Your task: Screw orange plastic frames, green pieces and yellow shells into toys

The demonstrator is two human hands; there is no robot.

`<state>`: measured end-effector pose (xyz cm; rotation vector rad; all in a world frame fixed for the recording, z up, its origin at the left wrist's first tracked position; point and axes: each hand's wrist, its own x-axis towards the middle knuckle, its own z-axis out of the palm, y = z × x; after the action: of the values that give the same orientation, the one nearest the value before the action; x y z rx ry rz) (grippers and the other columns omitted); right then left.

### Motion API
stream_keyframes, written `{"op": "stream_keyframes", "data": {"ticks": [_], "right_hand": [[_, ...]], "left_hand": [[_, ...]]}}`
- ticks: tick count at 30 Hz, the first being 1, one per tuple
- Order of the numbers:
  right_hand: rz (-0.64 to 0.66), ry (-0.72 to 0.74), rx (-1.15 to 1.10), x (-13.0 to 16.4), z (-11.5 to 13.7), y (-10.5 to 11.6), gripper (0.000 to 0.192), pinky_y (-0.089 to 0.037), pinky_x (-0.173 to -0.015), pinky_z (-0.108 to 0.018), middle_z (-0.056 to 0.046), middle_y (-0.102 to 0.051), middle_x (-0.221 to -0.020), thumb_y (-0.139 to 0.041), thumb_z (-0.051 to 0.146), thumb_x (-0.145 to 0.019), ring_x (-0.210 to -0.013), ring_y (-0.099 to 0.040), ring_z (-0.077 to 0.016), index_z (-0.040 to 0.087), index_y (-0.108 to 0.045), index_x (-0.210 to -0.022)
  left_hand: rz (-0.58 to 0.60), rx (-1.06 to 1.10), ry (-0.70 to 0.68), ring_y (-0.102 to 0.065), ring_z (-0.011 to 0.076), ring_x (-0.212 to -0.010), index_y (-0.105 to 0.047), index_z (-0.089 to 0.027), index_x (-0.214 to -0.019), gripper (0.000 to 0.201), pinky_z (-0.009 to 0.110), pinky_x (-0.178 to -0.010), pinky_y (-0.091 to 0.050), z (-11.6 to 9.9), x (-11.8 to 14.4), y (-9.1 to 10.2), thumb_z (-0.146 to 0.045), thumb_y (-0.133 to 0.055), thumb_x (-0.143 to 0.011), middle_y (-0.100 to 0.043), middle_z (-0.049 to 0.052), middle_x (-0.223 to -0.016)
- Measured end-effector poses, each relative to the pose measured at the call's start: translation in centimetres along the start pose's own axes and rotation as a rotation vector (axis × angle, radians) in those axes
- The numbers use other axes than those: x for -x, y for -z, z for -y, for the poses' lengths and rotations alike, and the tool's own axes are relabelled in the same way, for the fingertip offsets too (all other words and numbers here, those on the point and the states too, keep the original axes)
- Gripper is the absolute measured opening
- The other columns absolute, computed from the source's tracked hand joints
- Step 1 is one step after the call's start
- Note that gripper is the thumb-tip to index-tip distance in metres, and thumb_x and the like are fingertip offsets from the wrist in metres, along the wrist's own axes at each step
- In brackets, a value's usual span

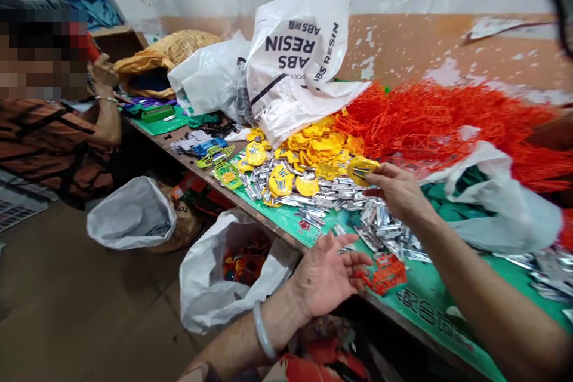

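My right hand [400, 191] pinches a round yellow plastic piece [362, 171] with dark markings, held above the bench. My left hand [329, 274], a pale bangle at its wrist, is palm up at the bench edge with fingers apart and slightly bent. Close by its fingertips lies an orange-red plastic lattice part [385, 274]; whether they touch I cannot tell. Between and beyond my hands spread many small silvery packets [331, 194]. More yellow pieces [313, 149] are heaped behind them, and a few [281, 181] lie on top of the packets.
A large orange-red lattice heap [439, 125] fills the right back. White sacks [295, 54] lean on the wall. An open bag [501, 209] holds green parts. Below the edge stand a sack [201, 274] of mixed parts and another sack [129, 212]. A person [58, 143] sits at left.
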<state>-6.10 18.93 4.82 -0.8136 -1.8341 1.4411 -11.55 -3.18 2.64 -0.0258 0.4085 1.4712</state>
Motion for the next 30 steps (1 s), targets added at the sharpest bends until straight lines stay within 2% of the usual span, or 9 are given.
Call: {"op": "stream_keyframes", "data": {"ticks": [5, 7, 10, 13, 15, 19, 22, 25, 30], "right_hand": [[-0.131, -0.154, -0.341, 8.0, 1.4, 2.4, 0.047, -0.053, -0.045, -0.027, 0.002, -0.066, -0.079, -0.075, 0.031, -0.063, -0.058, -0.064, -0.0152, 0.022, -0.055, -0.106], [-0.173, -0.263, -0.609, 11.2, 1.5, 2.9, 0.060, -0.052, -0.044, -0.024, 0.002, -0.067, -0.081, -0.077, 0.023, -0.062, -0.057, -0.063, -0.0138, 0.026, -0.054, -0.118], [-0.254, -0.358, -0.881, 14.9, 1.0, 3.6, 0.050, -0.053, -0.049, -0.021, -0.002, -0.070, -0.094, -0.074, 0.017, -0.064, -0.066, -0.065, -0.0131, 0.025, -0.062, -0.112], [-0.404, -0.325, -1.054, 16.4, 0.4, 4.1, 0.038, -0.052, -0.051, -0.017, -0.003, -0.069, -0.098, -0.070, 0.012, -0.064, -0.069, -0.062, -0.0103, 0.023, -0.067, -0.100], [-0.486, -0.306, -1.164, 16.5, 0.2, 4.2, 0.037, -0.051, -0.052, -0.015, -0.002, -0.069, -0.093, -0.068, 0.007, -0.061, -0.067, -0.060, -0.0085, 0.022, -0.068, -0.095], [-0.519, -0.261, -1.295, 16.0, 1.2, 4.4, 0.040, -0.052, -0.056, -0.015, -0.001, -0.068, -0.091, -0.069, 0.005, -0.055, -0.068, -0.059, -0.0082, 0.022, -0.070, -0.091], [-0.445, -0.161, -1.239, 16.7, 3.0, 4.8, 0.046, -0.052, -0.054, -0.015, -0.001, -0.068, -0.093, -0.073, 0.007, -0.054, -0.069, -0.059, -0.0086, 0.023, -0.070, -0.097], [-0.360, -0.131, -1.054, 18.2, 4.4, 4.9, 0.059, -0.052, -0.050, -0.018, -0.003, -0.068, -0.095, -0.078, 0.009, -0.052, -0.069, -0.061, -0.0119, 0.024, -0.067, -0.107], [-0.343, -0.230, -0.813, 20.0, 3.7, 3.8, 0.072, -0.056, -0.065, -0.025, -0.006, -0.067, -0.106, -0.086, 0.011, -0.048, -0.089, -0.064, -0.0188, 0.023, -0.061, -0.114]], "left_hand": [[-0.126, -0.332, -0.199, -0.057, 0.0135, -0.081, -0.060, -0.020, -0.110, 0.063, 0.023, -0.072, -0.042, 0.9, -0.1, -1.6, -0.004, -0.078, -0.053, -0.065, 0.004, -0.095], [-0.138, -0.482, -0.230, -0.057, 0.0164, -0.090, -0.062, -0.021, -0.109, 0.063, 0.026, -0.080, -0.044, 1.6, -0.5, -2.1, 0.001, -0.075, -0.052, -0.064, 0.003, -0.098], [-0.109, -0.638, -0.189, -0.057, 0.0179, -0.091, -0.063, -0.021, -0.109, 0.062, 0.030, -0.084, -0.046, 2.8, -1.1, -2.3, 0.000, -0.076, -0.052, -0.063, 0.004, -0.102], [-0.035, -0.871, -0.173, -0.057, 0.0183, -0.090, -0.065, -0.023, -0.111, 0.064, 0.030, -0.085, -0.046, 3.8, -1.7, -2.0, 0.005, -0.068, -0.053, -0.063, 0.005, -0.108], [0.045, -1.100, -0.273, -0.055, 0.0223, -0.104, -0.069, -0.024, -0.110, 0.063, 0.033, -0.097, -0.040, 4.4, -1.9, -2.0, 0.008, -0.063, -0.056, -0.063, 0.006, -0.116], [0.119, -1.422, -0.462, -0.055, 0.0248, -0.099, -0.078, -0.027, -0.092, 0.030, 0.034, -0.097, -0.039, 4.9, -2.0, -2.9, -0.006, -0.066, -0.073, -0.072, 0.007, -0.098], [0.002, -1.443, -0.504, -0.055, 0.0218, -0.078, -0.079, -0.025, -0.084, 0.011, 0.029, -0.079, -0.045, 4.7, -1.8, -4.1, -0.021, -0.070, -0.078, -0.069, 0.006, -0.077], [-0.101, -1.285, -0.449, -0.058, 0.0191, -0.074, -0.078, -0.022, -0.091, 0.016, 0.025, -0.073, -0.047, 4.2, -2.1, -4.9, -0.029, -0.073, -0.077, -0.070, 0.003, -0.078], [-0.032, -0.972, -0.289, -0.066, 0.0212, -0.091, -0.073, -0.019, -0.107, 0.034, 0.028, -0.082, -0.052, 4.0, -2.8, -5.5, -0.034, -0.073, -0.076, -0.075, 0.005, -0.096]]}}
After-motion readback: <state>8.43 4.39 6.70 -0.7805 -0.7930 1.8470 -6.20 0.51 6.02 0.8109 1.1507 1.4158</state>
